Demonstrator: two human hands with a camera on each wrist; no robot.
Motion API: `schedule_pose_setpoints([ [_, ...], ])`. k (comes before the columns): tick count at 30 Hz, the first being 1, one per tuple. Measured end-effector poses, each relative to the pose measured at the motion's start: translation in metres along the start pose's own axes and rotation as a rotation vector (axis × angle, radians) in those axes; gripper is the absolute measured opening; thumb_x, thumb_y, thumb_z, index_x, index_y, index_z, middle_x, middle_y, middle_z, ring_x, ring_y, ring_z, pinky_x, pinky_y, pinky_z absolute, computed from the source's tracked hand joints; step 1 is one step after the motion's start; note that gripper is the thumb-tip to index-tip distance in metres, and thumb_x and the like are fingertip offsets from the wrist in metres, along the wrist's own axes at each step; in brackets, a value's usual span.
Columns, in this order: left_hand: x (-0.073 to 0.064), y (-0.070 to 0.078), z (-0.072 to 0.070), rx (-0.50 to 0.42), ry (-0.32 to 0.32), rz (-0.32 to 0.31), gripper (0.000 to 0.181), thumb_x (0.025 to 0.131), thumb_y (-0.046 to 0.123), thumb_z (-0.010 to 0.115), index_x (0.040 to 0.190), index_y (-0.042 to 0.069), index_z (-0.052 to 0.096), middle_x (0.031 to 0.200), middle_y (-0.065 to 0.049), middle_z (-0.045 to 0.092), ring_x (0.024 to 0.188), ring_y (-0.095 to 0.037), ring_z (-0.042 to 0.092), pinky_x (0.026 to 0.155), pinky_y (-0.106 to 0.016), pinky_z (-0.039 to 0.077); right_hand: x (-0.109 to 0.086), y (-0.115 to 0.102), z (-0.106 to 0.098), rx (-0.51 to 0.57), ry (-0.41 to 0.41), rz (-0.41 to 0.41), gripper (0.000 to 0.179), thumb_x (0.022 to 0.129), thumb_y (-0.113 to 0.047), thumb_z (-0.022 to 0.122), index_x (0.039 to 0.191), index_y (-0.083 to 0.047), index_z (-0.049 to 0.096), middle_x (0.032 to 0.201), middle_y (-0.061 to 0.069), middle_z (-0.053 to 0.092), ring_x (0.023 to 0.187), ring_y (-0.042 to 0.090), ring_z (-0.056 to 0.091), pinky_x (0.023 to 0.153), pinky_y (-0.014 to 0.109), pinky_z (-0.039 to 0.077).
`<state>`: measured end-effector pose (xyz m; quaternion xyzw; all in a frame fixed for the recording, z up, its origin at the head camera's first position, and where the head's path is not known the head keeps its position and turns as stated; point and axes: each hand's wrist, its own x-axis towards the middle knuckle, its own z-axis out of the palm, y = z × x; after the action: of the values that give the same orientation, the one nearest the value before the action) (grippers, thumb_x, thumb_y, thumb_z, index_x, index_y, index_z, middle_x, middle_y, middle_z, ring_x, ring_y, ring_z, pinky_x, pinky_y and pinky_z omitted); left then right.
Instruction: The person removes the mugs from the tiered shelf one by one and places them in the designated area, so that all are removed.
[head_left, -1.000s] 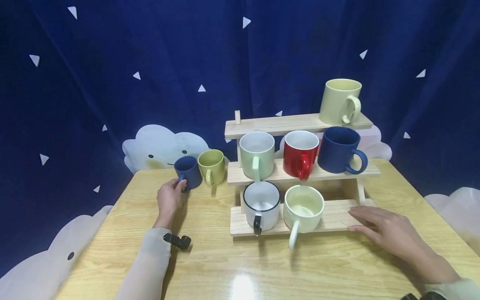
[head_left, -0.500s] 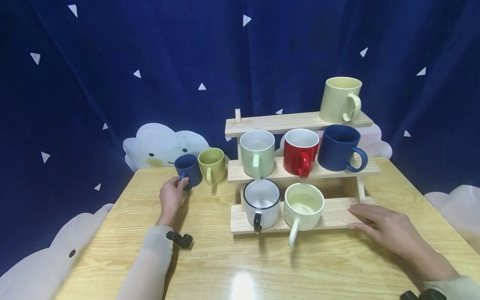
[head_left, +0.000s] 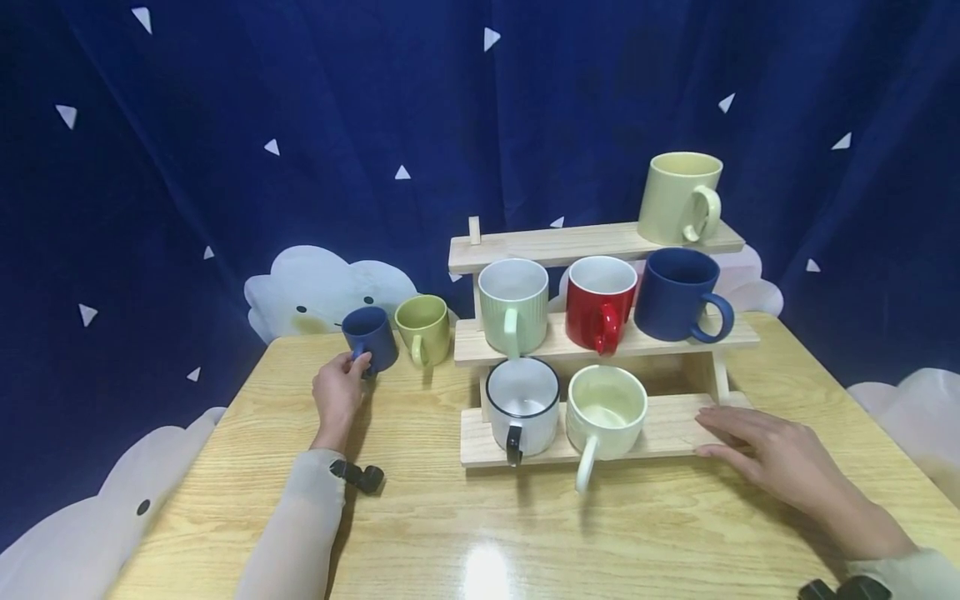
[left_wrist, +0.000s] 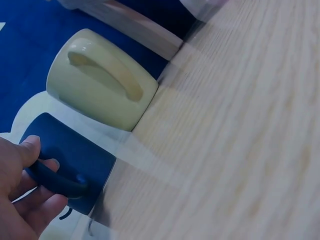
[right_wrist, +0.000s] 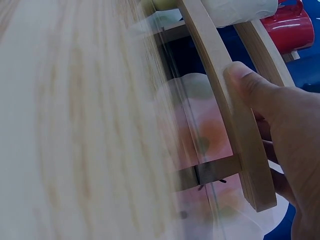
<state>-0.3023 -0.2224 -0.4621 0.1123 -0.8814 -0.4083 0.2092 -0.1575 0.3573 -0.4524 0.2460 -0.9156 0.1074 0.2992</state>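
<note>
My left hand (head_left: pixel 339 396) pinches the handle of a small dark blue mug (head_left: pixel 378 340) at the table's back left. In the left wrist view, the thumb lies on top of that blue handle (left_wrist: pixel 57 182) with fingers beneath it. Beside the mug stands an olive-green mug (head_left: pixel 426 333), its handle facing me. My right hand (head_left: pixel 776 458) rests at the right end of the lowest board of a wooden tiered rack (head_left: pixel 675 429). Its fingers lie extended over the board, and the thumb (right_wrist: pixel 245 75) touches the front edge in the right wrist view.
The rack's bottom tier bears a black-rimmed white mug (head_left: pixel 525 417) and a cream mug (head_left: pixel 609 417). On the middle tier stand a mint mug (head_left: pixel 515 304), a red mug (head_left: pixel 596 312) and a larger blue mug (head_left: pixel 675 300). A pale yellow mug (head_left: pixel 675 204) tops the right end.
The small blue mug has shifted slightly left with my left hand, and a wider gap shows between it and the olive-green mug. My right hand has stayed on the rack.
</note>
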Motion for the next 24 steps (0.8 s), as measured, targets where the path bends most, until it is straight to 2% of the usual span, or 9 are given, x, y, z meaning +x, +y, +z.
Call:
schedule_pose_setpoints([
  [4, 0.001, 0.001, -0.002, -0.008, -0.023, -0.013, 0.038, 0.097, 0.038, 0.06, 0.111, 0.004, 0.071, 0.097, -0.015, 0.073, 0.072, -0.026, 0.057, 0.059, -0.032, 0.04, 0.0, 0.0, -0.001, 0.001, 0.005, -0.003, 0.054, 0.062, -0.035, 0.089, 0.112, -0.019, 0.074, 0.112, 0.003, 0.071, 0.098, 0.031, 0.068, 0.077, 0.05, 0.05],
  [11, 0.001, 0.0, -0.005, -0.004, -0.052, -0.02, 0.036, 0.098, 0.036, 0.06, 0.113, 0.003, 0.069, 0.101, -0.017, 0.071, 0.081, -0.029, 0.061, 0.067, -0.036, 0.043, 0.0, 0.0, -0.001, 0.0, -0.002, -0.001, 0.054, 0.062, -0.036, 0.089, 0.111, -0.019, 0.074, 0.111, 0.004, 0.071, 0.097, 0.032, 0.068, 0.077, 0.05, 0.051],
  [17, 0.0, 0.002, -0.008, -0.014, -0.059, 0.004, 0.037, 0.098, 0.033, 0.061, 0.114, 0.0, 0.067, 0.101, -0.019, 0.071, 0.085, -0.032, 0.063, 0.072, -0.041, 0.046, -0.001, 0.001, 0.001, -0.004, 0.016, -0.017, 0.054, 0.062, -0.037, 0.088, 0.111, -0.018, 0.074, 0.111, 0.003, 0.072, 0.097, 0.031, 0.068, 0.076, 0.05, 0.051],
  [24, -0.002, 0.002, -0.011, -0.006, -0.061, -0.01, 0.037, 0.097, 0.032, 0.063, 0.116, 0.0, 0.067, 0.105, -0.02, 0.07, 0.09, -0.035, 0.064, 0.079, -0.046, 0.047, -0.001, -0.002, -0.002, 0.001, -0.014, 0.012, 0.052, 0.064, -0.037, 0.088, 0.111, -0.019, 0.074, 0.111, 0.003, 0.071, 0.097, 0.032, 0.068, 0.079, 0.049, 0.05],
])
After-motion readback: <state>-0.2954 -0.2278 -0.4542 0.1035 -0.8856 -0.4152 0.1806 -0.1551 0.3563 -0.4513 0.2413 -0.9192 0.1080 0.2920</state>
